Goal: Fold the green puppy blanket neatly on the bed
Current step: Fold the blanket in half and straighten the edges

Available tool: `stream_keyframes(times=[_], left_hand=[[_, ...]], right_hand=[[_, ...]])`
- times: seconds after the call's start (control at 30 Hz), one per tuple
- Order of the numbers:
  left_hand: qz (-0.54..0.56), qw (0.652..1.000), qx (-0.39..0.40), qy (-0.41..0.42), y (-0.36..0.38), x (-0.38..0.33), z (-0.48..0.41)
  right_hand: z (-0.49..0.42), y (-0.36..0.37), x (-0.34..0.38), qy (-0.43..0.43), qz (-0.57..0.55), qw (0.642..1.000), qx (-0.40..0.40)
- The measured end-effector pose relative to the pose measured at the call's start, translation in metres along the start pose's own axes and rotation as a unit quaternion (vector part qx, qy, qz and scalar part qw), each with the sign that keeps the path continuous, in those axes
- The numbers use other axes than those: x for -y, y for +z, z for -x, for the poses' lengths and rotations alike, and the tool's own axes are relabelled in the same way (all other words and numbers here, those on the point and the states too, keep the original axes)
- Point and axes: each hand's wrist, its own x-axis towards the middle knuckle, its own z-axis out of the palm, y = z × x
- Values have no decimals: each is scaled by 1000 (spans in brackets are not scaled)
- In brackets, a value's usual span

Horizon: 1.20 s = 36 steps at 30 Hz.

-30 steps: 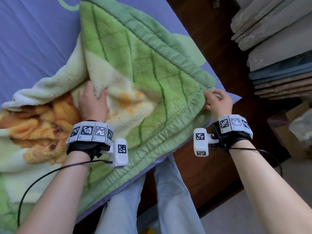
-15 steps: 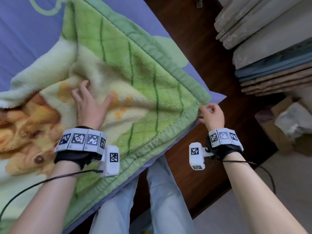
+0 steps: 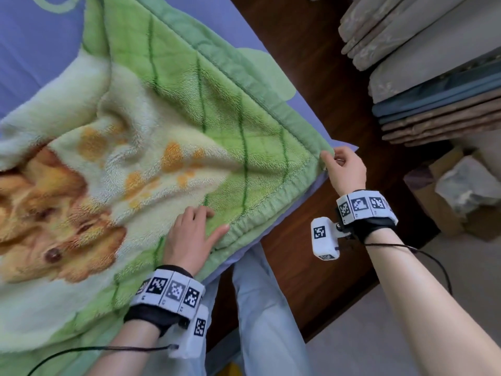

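The green puppy blanket (image 3: 217,109) lies spread over the bed, with a golden puppy print at the left and a green quilted border along the bed's edge. My left hand (image 3: 191,234) rests flat on the blanket near the front border, fingers apart. My right hand (image 3: 343,169) pinches the blanket's corner at the bed's corner. A soft wrinkle runs across the middle of the blanket between the puppy and the border.
The bed has a purple sheet (image 3: 32,44) showing at the top left. Dark wooden floor (image 3: 320,66) runs beside the bed. A stack of folded bedding (image 3: 423,77) sits at the right, with a cardboard box (image 3: 455,196) below it. My legs stand against the bed's edge.
My left hand slid from the middle of the blanket toward the front border, flattening the raised fold. The right hand kept hold of the corner. The blanket now lies flatter.
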Motion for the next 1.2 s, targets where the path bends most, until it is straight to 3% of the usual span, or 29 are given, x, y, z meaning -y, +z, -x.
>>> stream_keyframes(times=[0.1,0.2,0.43,0.6,0.73,0.93,1.2], left_hand=[[-98,995,-15,-9,15,6,11],[-127,992,-23,1,22,1,9],[45,998,13,37,20,13,5],[30,997,56,54,34,17,12],[82,993,78,18,28,15,-1],[50,988,144,-30,20,9,-34],[53,984,163,-42,21,10,-42]], right_hand=[[-2,4,8,2,9,999,31],[0,2,16,-20,34,996,85],[-3,-17,11,-101,66,992,25],[-3,8,18,-39,111,992,36],[-10,14,32,5,149,986,73],[-13,15,46,41,158,976,148],[-12,26,45,73,159,978,116]])
